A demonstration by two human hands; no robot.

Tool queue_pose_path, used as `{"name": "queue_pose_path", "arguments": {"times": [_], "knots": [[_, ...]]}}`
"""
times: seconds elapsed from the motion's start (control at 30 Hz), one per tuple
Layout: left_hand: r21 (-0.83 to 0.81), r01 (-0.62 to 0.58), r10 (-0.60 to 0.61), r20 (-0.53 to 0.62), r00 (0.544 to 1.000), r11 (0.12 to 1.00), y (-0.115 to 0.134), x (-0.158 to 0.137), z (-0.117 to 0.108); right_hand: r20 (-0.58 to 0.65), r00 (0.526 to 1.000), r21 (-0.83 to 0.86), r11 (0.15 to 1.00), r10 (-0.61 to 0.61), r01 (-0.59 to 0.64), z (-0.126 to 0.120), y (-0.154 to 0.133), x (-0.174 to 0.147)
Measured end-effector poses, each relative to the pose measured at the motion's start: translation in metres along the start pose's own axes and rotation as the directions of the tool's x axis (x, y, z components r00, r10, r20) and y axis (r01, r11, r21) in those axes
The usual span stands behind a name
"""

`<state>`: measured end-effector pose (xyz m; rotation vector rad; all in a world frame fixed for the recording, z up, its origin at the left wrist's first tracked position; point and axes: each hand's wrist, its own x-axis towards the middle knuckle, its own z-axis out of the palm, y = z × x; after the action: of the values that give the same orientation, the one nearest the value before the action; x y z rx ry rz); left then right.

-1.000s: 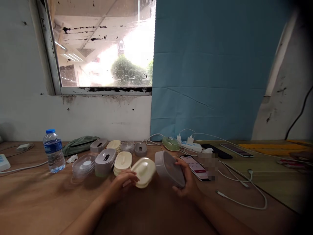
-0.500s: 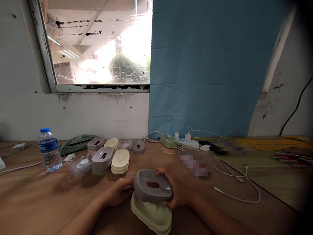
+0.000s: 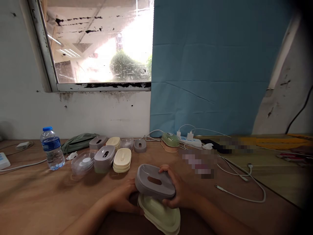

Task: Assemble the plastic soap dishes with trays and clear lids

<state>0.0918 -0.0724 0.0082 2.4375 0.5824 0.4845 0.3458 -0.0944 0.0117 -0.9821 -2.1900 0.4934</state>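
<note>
A grey oval box piece (image 3: pixel 146 173) with a slot in its top is in my right hand (image 3: pixel 181 189), fingers over the far edge and thumb beneath the near one. Under and in front of it, tilted, is a pale green oval stack (image 3: pixel 163 213) with wavy rims. To the left, my left hand (image 3: pixel 123 197) has thumb and fingers apart; the thumb reaches the green rim and the fingertips lie beside the grey piece, partly hidden by it.
Farther back stand grey slotted boxes (image 3: pixel 104 160), cream oval lids (image 3: pixel 122 160), clear plastic containers (image 3: pixel 81 163) and a water bottle (image 3: pixel 52 148). A green box (image 3: pixel 170 139), a power strip (image 3: pixel 190 142) and white cables (image 3: pixel 244 199) are to the right.
My left thumb has stretched out to the green stack's rim. The green stack has shifted slightly right and turned. My right hand keeps its hold on the grey piece, which tilts a little more.
</note>
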Motion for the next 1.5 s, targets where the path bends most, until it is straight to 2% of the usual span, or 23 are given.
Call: {"name": "queue_pose_path", "arguments": {"times": [0.13, 0.2, 0.33, 0.5, 0.63, 0.73, 0.83, 0.9, 1.0, 1.27, 1.5], "knots": [[-0.088, 0.132, -0.148, -0.208, 0.967, 0.987, -0.012, 0.002, 0.010, 0.021, 0.999, -0.012, 0.999, 0.042, -0.041, -0.003, 0.002, 0.000], [-0.183, 0.163, -0.207, -0.256, 0.944, 0.969, -0.016, 0.003, 0.013, 0.055, 0.994, -0.012, 0.995, 0.098, -0.097, -0.003, 0.004, 0.000], [-0.276, 0.161, -0.243, -0.293, 0.925, 0.948, -0.017, 0.004, 0.015, 0.086, 0.974, -0.001, 0.978, 0.208, -0.209, 0.000, 0.011, 0.000], [-0.268, 0.184, -0.267, -0.317, 0.910, 0.946, -0.020, 0.003, 0.016, 0.081, 0.972, 0.043, 0.974, 0.220, -0.224, 0.008, 0.018, 0.004], [-0.229, 0.191, -0.263, -0.341, 0.903, 0.954, -0.023, 0.002, 0.017, 0.112, 0.965, 0.052, 0.968, 0.237, -0.244, 0.010, 0.019, 0.005], [-0.125, 0.222, -0.253, -0.360, 0.898, 0.967, -0.021, 0.002, 0.014, 0.145, 0.962, 0.060, 0.968, 0.233, -0.244, 0.009, 0.019, 0.004], [0.026, 0.208, -0.188, -0.326, 0.927, 0.978, -0.015, 0.002, 0.010, 0.166, 0.963, 0.070, 0.972, 0.211, -0.225, 0.007, 0.018, 0.004], [0.069, 0.195, -0.168, -0.286, 0.943, 0.978, -0.013, 0.002, 0.009, 0.168, 0.969, 0.067, 0.979, 0.179, -0.193, 0.006, 0.017, 0.005], [0.067, 0.198, -0.175, -0.259, 0.950, 0.978, -0.013, 0.002, 0.008, 0.179, 0.973, 0.066, 0.985, 0.143, -0.157, 0.006, 0.015, 0.006], [0.052, 0.183, -0.167, -0.233, 0.958, 0.982, -0.008, 0.000, 0.007, 0.194, 0.971, 0.045, 0.987, 0.143, -0.155, 0.008, 0.014, 0.004], [0.052, 0.178, -0.168, -0.157, 0.973, 0.983, -0.019, -0.005, 0.005, 0.227, 0.967, 0.004, 0.993, 0.115, -0.119, 0.009, 0.009, 0.003]]}}
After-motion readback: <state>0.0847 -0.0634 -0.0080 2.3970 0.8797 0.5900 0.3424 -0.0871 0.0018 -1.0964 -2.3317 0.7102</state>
